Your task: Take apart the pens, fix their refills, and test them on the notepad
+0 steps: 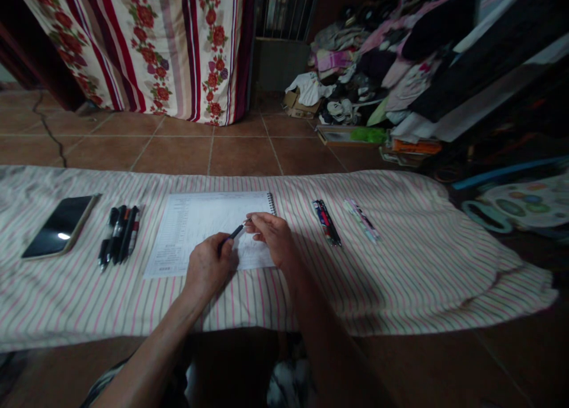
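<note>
Presently, over the white printed spiral-bound paper pad (208,209), the left hand (208,264) is closed around a slim dark pen (232,233), while the right hand (273,233) pinches its small tip between thumb and finger. Several mostly black pens (118,236) lie left of this pad.

Left hand (207,268) and right hand (274,235) near each other, fingers bent.
The left is curled in a grip, its back turned up, the thumb on the inner side; the right, slightly farther forward, brings thumb and forefinger together in a pinch. The left forearm (162,331) slants in from lower left, the darker right forearm (316,307) from lower right.
</note>
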The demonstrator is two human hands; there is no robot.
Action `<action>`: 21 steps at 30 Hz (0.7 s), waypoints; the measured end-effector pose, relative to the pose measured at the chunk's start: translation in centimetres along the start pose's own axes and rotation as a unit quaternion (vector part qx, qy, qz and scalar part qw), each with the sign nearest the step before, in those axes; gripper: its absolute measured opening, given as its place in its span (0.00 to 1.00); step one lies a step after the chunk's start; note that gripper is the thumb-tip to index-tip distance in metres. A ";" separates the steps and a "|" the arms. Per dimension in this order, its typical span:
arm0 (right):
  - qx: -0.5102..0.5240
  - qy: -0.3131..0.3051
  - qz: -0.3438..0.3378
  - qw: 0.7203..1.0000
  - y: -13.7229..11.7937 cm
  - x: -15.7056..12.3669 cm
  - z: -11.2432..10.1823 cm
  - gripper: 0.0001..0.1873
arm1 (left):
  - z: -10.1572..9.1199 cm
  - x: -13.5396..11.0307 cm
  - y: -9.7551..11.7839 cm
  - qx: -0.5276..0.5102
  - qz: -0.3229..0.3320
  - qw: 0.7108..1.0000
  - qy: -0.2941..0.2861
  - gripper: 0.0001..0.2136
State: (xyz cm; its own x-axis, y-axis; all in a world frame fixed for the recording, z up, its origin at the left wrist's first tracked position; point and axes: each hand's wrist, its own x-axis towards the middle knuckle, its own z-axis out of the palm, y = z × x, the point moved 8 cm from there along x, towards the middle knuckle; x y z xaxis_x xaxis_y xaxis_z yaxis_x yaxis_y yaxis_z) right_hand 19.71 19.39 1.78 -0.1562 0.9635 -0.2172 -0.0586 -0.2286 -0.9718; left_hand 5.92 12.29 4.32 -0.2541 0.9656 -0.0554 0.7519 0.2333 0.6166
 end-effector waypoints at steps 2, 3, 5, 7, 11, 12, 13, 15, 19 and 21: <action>0.004 0.003 0.000 1.000 0.0 0.1 -0.1 0.13 | 0.0 0.0 -0.1 0.003 -0.004 1.000 -0.001 0.13; 0.004 0.004 -0.001 1.000 0.1 0.1 -0.1 0.13 | -0.1 0.0 -0.1 0.003 -0.005 1.000 -0.002 0.12; 0.006 0.010 -0.001 1.000 0.1 0.1 -0.3 0.14 | -0.2 0.1 -0.1 0.000 -0.005 1.000 0.000 0.12; 0.008 0.016 0.000 1.000 0.1 0.2 -0.5 0.14 | -0.3 0.1 -0.1 -0.009 -0.008 1.000 -0.003 0.13; 0.007 0.016 0.001 1.000 -0.1 0.1 -0.4 0.12 | -0.4 0.1 -0.2 -0.022 -0.018 1.000 -0.011 0.14; 0.005 0.016 0.002 1.000 -0.1 0.1 -0.4 0.12 | -0.4 0.1 -0.3 -0.024 -0.019 0.999 -0.012 0.14; 0.002 0.016 0.003 1.000 -0.1 0.1 -0.3 0.11 | -0.3 0.1 -0.3 -0.029 -0.020 0.999 -0.012 0.14; -0.008 0.016 0.000 1.000 -0.1 0.1 -0.2 0.10 | -0.2 0.2 -0.6 -0.048 -0.024 0.998 -0.012 0.13; -0.045 0.009 -0.025 0.999 -0.2 0.2 0.2 0.07 | 0.1 0.4 -1.6 -0.109 -0.042 0.993 -0.003 0.13; -0.066 0.001 -0.037 0.997 -0.1 0.3 0.5 0.06 | 0.2 0.5 -2.0 -0.140 -0.049 0.989 -0.001 0.13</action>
State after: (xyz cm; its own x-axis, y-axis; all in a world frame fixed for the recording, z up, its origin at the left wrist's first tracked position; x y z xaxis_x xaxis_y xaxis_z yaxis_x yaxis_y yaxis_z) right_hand 19.16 19.68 1.87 -0.1549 0.9772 -0.1451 0.0609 -0.1371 -0.9887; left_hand 4.39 12.36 2.90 -0.3163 0.9400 -0.1278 0.5258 0.2858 0.8011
